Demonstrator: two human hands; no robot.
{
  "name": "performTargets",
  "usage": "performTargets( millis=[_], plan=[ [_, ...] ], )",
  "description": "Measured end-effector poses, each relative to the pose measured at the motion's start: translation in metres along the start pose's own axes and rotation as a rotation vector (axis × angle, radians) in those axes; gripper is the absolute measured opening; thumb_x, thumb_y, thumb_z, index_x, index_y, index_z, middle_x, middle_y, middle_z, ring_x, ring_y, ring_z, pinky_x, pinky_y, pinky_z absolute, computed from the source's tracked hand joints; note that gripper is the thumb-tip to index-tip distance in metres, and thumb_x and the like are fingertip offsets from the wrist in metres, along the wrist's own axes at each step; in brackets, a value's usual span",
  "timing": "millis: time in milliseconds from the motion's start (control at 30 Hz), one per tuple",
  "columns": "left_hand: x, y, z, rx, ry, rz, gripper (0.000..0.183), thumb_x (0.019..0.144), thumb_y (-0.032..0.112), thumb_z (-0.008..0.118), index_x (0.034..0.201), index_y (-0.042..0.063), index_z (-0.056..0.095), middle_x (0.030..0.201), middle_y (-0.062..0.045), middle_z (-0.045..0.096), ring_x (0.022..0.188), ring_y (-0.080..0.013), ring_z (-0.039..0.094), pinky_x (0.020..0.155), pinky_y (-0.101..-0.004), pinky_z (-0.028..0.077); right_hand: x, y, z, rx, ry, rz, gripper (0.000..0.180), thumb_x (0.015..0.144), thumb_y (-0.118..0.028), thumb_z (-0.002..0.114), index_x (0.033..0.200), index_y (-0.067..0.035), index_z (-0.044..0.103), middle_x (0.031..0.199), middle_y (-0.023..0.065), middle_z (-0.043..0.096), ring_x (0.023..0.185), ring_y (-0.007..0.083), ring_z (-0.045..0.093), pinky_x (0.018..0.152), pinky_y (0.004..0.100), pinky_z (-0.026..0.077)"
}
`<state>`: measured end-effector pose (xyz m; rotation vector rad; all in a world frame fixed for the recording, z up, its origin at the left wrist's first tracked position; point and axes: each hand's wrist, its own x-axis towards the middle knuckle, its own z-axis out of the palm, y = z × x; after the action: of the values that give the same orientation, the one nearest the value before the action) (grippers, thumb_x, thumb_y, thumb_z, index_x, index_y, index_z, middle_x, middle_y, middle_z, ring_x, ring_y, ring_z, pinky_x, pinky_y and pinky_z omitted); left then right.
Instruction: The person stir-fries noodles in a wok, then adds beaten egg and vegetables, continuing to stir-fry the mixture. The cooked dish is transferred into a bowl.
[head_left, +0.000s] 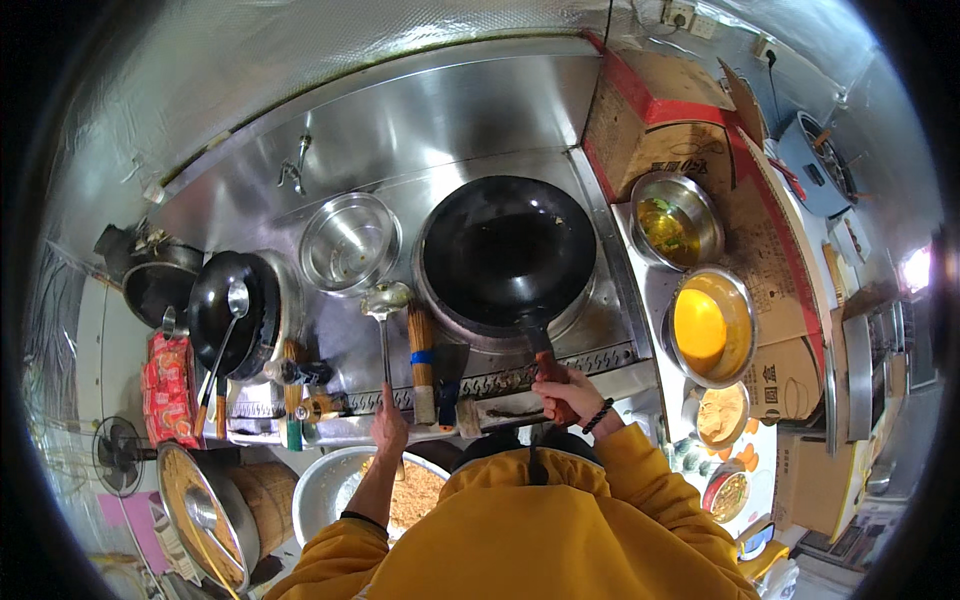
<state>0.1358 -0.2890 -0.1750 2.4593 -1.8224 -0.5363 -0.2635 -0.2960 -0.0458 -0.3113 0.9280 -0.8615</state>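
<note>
A black wok (510, 251) rests on the burner in front of me, its inside dark with a few small bits near the rim. My right hand (570, 397) is closed around its reddish-brown wooden handle. My left hand (389, 427) grips the long handle of a metal ladle (385, 298), whose bowl hangs beside the rim of a steel bowl (350, 244). Between the ladle and the wok lie a bamboo wok brush (421, 360) with a blue band and a dark flat-bladed tool (450, 379).
On the right stand a bowl of yellow oil (675, 229), a bowl of beaten egg (701, 322) and a cardboard box (682, 154). A second wok (217, 311) sits left. Nearer me is a large basin (319, 491) of crumbly brownish food. A faucet (294, 169) juts from the back panel.
</note>
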Motion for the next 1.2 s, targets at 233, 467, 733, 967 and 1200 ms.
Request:
performTargets(
  millis=[233,467,733,967,1200],
  plan=[
    [0.013,0.052,0.008,0.129,0.228,0.281,0.066,0.092,0.036,0.063,0.144,0.002,0.039,0.104,-0.023,0.066,0.092,-0.0454,0.067,0.077,-0.0563,0.052,0.027,0.011,-0.019,0.033,-0.001,0.232,0.021,0.096,-0.025,0.069,0.091,-0.01,0.055,0.07,-0.0021,0.054,0.055,0.0105,0.054,0.046,0.0267,0.045],
    [-0.016,0.074,-0.012,-0.268,0.017,0.043,0.064,0.097,0.041,0.059,0.142,0.0,0.041,0.105,-0.03,0.067,0.088,-0.0466,0.068,0.075,-0.0518,0.055,0.018,0.0,-0.036,-0.237,0.046,0.221,0.025,0.091,-0.014,0.07,0.074,-0.01,0.052,0.06,-0.0016,0.05,0.047,0.0123,0.05,0.044,0.0294,0.043],
    [-0.09,0.181,-0.11,-0.802,-0.103,0.611,0.072,0.088,0.015,0.075,0.149,0.001,0.041,0.139,-0.023,0.058,0.127,-0.0286,0.06,0.102,-0.036,0.048,-0.076,-0.008,-0.068,-1.078,0.183,-0.048,0.03,0.08,-0.025,0.068,0.086,0.003,0.059,0.065,0.0152,0.063,0.059,0.0311,0.066,0.056,0.0416,0.052],
    [-0.026,0.309,-0.047,-1.363,0.184,0.198,0.064,0.092,0.012,0.068,0.149,0.001,0.042,0.1,-0.01,0.069,0.083,-0.0121,0.06,0.071,-0.0281,0.051,-0.137,-0.05,-0.055,-1.493,0.15,-0.044,0.04,0.078,-0.024,0.063,0.102,0.007,0.056,0.081,0.029,0.066,0.081,0.0464,0.068,0.072,0.0498,0.056],
    [-0.101,0.115,-0.051,0.078,-0.384,0.638,0.086,0.086,0.027,0.073,0.158,0.017,0.027,0.117,-0.027,0.065,0.083,-0.0379,0.07,0.07,-0.0481,0.058,-0.154,-0.078,-0.096,-1.701,0.207,-0.171,0.035,0.081,-0.022,0.064,0.101,0.005,0.053,0.08,0.03,0.066,0.078,0.0485,0.066,0.07,0.0533,0.054]
  ],
)
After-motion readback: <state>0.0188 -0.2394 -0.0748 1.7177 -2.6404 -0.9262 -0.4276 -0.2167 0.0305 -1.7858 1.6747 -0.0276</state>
